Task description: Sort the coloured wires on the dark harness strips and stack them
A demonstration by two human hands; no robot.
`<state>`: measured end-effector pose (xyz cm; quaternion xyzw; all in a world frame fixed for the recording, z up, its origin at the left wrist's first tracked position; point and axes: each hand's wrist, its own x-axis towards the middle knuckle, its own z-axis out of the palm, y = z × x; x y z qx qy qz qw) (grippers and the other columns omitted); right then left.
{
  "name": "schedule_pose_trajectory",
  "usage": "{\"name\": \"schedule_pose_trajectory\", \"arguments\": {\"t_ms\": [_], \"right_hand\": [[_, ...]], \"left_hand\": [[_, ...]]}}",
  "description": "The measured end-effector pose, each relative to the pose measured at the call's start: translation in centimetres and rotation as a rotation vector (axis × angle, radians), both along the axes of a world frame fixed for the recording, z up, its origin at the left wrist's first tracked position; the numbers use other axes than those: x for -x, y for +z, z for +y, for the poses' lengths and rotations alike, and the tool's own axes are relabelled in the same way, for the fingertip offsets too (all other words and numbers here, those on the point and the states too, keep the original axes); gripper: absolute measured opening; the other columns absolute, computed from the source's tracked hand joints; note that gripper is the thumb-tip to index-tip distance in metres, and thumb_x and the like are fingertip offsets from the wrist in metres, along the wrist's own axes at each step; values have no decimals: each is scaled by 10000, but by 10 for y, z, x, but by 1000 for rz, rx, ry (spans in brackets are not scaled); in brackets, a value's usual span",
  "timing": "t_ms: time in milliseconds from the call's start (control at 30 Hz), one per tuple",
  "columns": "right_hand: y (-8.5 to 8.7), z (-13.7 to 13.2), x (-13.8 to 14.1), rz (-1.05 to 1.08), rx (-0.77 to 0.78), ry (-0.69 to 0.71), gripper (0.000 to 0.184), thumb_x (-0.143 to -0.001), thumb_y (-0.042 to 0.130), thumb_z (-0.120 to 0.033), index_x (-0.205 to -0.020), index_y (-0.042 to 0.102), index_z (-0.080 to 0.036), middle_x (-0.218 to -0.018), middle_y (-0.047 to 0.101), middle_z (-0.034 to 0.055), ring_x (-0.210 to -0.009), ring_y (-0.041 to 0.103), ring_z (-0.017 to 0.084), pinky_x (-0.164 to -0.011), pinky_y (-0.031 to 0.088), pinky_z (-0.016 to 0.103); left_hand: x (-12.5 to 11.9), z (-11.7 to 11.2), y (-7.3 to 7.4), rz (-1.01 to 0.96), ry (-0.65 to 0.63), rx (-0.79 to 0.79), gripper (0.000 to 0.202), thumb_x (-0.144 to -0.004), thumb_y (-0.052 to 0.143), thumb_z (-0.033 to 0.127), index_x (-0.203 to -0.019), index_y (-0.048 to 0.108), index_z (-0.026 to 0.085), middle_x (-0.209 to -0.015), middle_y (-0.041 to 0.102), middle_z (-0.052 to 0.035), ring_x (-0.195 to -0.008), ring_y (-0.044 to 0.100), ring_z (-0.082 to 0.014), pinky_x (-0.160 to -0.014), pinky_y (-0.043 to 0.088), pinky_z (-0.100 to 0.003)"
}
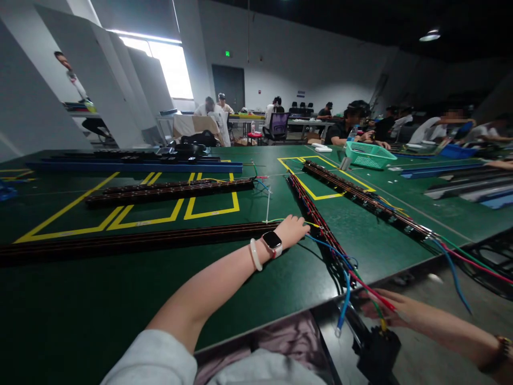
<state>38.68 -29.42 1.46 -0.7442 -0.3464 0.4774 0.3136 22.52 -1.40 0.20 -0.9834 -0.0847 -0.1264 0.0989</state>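
Observation:
My left hand (292, 231) is closed over wires at the right end of a long dark rail (160, 239); its fingertips are partly hidden. A blue wire (326, 245) comes out beside its fingers, and a yellow-green wire (276, 220) runs past them. To its right, a dark strip assembly with red wires (308, 203) slants toward the table edge. There my right hand (387, 307) is slightly blurred behind a red wire (374, 293) and a green wire; its grip is unclear. A loose blue cable with a ring terminal (343, 310) hangs by a black device (379, 353).
The green table (224, 278) carries yellow tape outlines (140, 222). Further dark strip assemblies lie at the left (172, 191) and right (368, 200). A blue rail (136, 166) and a green basket (368, 155) are farther back. Several people sit at tables beyond.

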Motion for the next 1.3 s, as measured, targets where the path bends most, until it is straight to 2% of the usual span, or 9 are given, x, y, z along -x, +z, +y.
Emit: {"name": "schedule_pose_trajectory", "arguments": {"t_ms": [67, 133, 300, 467, 633, 733, 867, 1133, 1300], "right_hand": [[-1, 3, 14, 153, -23, 70, 613, -673, 616, -665, -1067, 658, -198, -1100, 660, 135, -1049, 606, 289, -913, 482, 381], [-3, 6, 24, 218, -72, 96, 581, -723, 570, -663, -1034, 655, -179, -1091, 660, 131, -1036, 610, 276, -947, 454, 394], [-12, 8, 27, 168, -117, 30, 571, -690, 535, -730, -764, 616, -169, -823, 686, 119, -802, 659, 250, -787, 501, 364], [-13, 8, 12, 127, -61, -94, 602, -583, 540, -798, -679, 543, -203, -675, 660, 90, -631, 641, 231, -627, 490, 334], [1, 5, 14, 155, -116, -109, 533, -638, 557, -733, -680, 532, -202, -634, 641, 73, -617, 616, 212, -632, 477, 321], [7, 3, 20, 179, -114, -128, 518, -672, 529, -723, -692, 520, -205, -566, 590, 36, -540, 574, 187, -572, 465, 305], [10, 3, 19, 120, -66, -166, 500, -719, 501, -704, -674, 503, -206, -549, 563, 11, -515, 562, 168, -535, 460, 278], [21, 5, 18, 123, -59, -172, 521, -713, 478, -733, -687, 447, -214, -391, 449, -44, -344, 439, 117, -399, 398, 234], [28, 9, 9, -12, -47, -72, 552, -688, 450, -772, -726, 446, -221, -404, 455, -53, -330, 472, 137, -375, 414, 255]], "left_hand": [[-4, 5, 0, 27, -6, 41, 275, -937, 367, 317, -963, 598, 169, -978, 573, -94, -902, 559, -196, -778, 429, -334], [-5, 8, 1, 27, -22, 65, 299, -939, 358, 345, -967, 602, 174, -970, 551, -86, -882, 541, -185, -751, 425, -309], [4, 4, 7, -6, -87, 119, 269, -944, 353, 296, -976, 589, 170, -989, 522, -76, -880, 513, -171, -751, 405, -291], [11, -6, 14, 5, -150, 70, 204, -927, 386, 237, -981, 573, 176, -1010, 533, -68, -847, 536, -160, -705, 386, -279], [15, -14, 17, 0, -311, -25, 187, -931, 405, 281, -964, 576, 213, -964, 550, -45, -755, 544, -126, -669, 364, -271], [21, -20, 17, -20, -435, -79, 182, -925, 425, 310, -990, 582, 243, -935, 559, -39, -726, 541, -123, -654, 352, -275], [29, -28, 18, -35, -566, -191, 156, -914, 445, 242, -980, 586, 254, -984, 570, -43, -718, 529, -124, -672, 352, -286], [32, -32, 20, -22, -615, -233, 138, -889, 484, 199, -961, 580, 267, -989, 566, -43, -754, 522, -131, -688, 348, -285], [31, -35, 19, -2, -650, -266, 116, -885, 496, 227, -945, 587, 267, -989, 568, -52, -742, 514, -139, -678, 337, -301]]}}
